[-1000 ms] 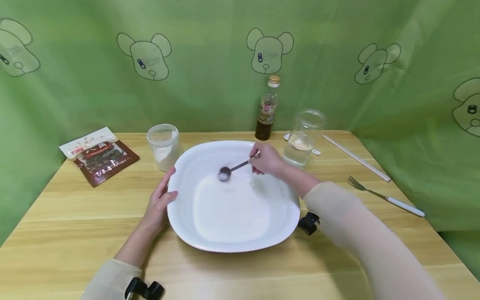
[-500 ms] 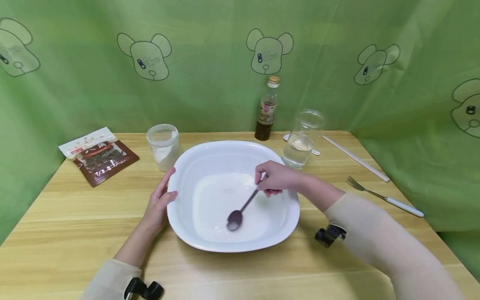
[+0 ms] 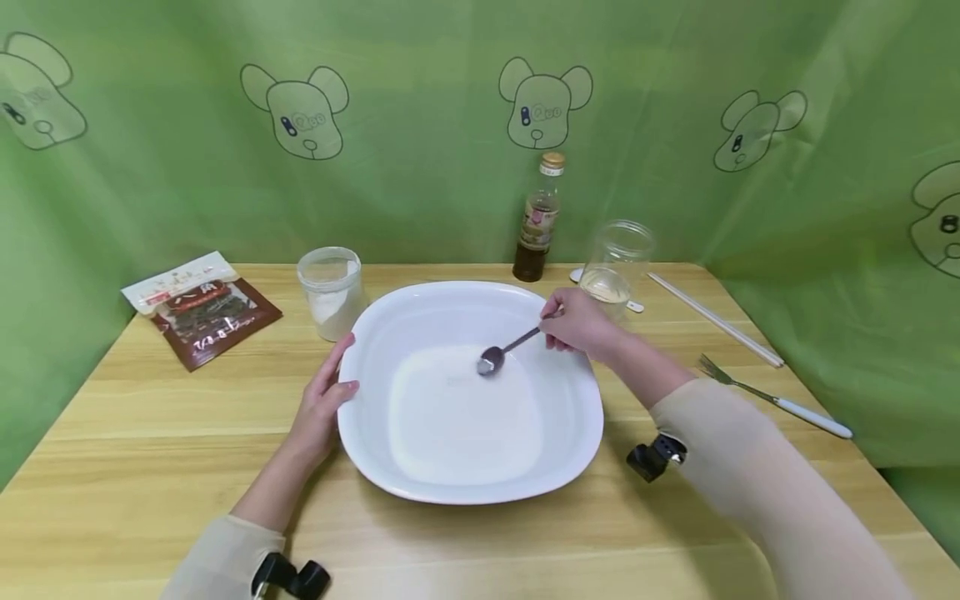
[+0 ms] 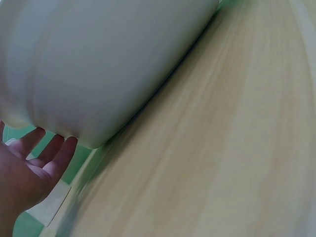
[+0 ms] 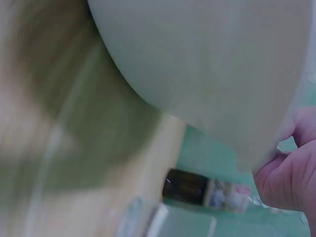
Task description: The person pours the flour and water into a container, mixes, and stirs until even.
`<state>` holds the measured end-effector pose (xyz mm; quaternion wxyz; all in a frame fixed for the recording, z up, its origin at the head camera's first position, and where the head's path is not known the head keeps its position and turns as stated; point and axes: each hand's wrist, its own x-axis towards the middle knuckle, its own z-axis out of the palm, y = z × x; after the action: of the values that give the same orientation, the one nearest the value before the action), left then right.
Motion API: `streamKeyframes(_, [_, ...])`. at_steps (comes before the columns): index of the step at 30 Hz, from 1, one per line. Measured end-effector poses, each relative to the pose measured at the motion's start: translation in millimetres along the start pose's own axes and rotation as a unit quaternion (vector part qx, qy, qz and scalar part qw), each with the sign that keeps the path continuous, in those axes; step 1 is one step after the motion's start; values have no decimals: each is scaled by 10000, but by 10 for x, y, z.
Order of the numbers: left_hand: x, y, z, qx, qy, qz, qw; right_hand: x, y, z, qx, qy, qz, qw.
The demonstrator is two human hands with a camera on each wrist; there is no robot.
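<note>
A large white basin [image 3: 465, 479] stands mid-table with cloudy whitish liquid in it. My left hand [image 3: 317, 408] grips its left side, thumb over the rim and fingers along the outer wall; the left wrist view has those fingertips against the basin's outside. Over the basin's far right part, my right hand [image 3: 577, 323] pinches the handle of a dark metal spoon [image 3: 492, 360], whose bowl points left over the liquid. In the right wrist view the basin wall hides the spoon, and only part of the right hand [image 5: 291, 173] shows.
Behind the basin stand a tub of white powder [image 3: 332, 300], a sauce bottle [image 3: 537, 221] and a glass jar [image 3: 618, 258] of clear liquid. A brown spice packet [image 3: 206, 308] lies left; chopsticks [image 3: 716, 321] and a fork [image 3: 787, 404] lie right.
The right hand has swept the spoon around the basin: first toward the near side, then back to the far right. My left hand keeps its place on the rim.
</note>
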<state>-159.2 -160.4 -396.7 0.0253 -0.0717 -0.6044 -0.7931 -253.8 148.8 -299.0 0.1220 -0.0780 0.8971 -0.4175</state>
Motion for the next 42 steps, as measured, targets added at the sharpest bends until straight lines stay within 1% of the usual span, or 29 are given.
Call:
streamKeyframes(4, [-6,3,-1,-16,37,2,10000,116,-79,231,240,22,93,9997])
streamKeyframes(6, [-9,4,-3,-29,50,36,10000,151,-154,365,329,-75,73,9994])
streamKeyframes(8, [-13,2,-4,-46,58,85,9999,164,-223,498,436,-266,20,9987])
streamKeyframes(10, [-16,3,-4,-63,42,149,9999,152,-276,619,513,-562,-38,9971])
streamKeyframes(13, [-14,2,-11,-43,12,198,9998,95,-317,724,599,-1030,-109,9928])
streamKeyframes(15, [-7,1,-20,23,-8,184,9998,39,-310,723,568,-1334,-91,9894])
streamKeyframes(17, [-1,-1,-29,71,-30,135,9999,-23,-282,670,444,-1619,-38,9858])
streamKeyframes(20, [2,4,-34,133,-31,74,9999,-125,-215,515,51,-2099,26,9777])
streamKeyframes(22, [0,9,-33,140,-37,49,9999,-185,-173,376,-257,-2297,-9,9729])
streamKeyframes(23, [-2,12,-31,151,-33,43,9999,-210,-154,299,-415,-2335,-38,9715])
streamKeyframes(25, [-5,15,-28,147,-18,27,9999,-246,-126,139,-731,-2254,-115,9715])
streamKeyframes(27, [-8,15,-24,109,-6,6,9999,-250,-97,-11,-982,-1981,-179,9751])
streamKeyframes(29, [-10,17,-20,72,17,-7,10000,-226,-76,-130,-1131,-1586,-215,9806])
streamKeyframes(32, [-14,19,-15,39,49,-3,10000,-149,-47,-215,-1026,-934,-163,9902])
streamKeyframes(34, [-15,20,-13,30,43,7,10000,-79,-26,-199,-767,-568,-84,9954])
streamKeyframes(36, [-12,18,-11,31,39,12,10000,-10,-15,-127,-524,-296,-6,9982])
streamKeyframes(38, [-7,15,-7,30,21,23,10000,54,-20,-21,-303,-129,35,9995])
streamKeyframes(42, [6,6,4,34,-15,57,10000,152,-83,228,94,14,120,9999])
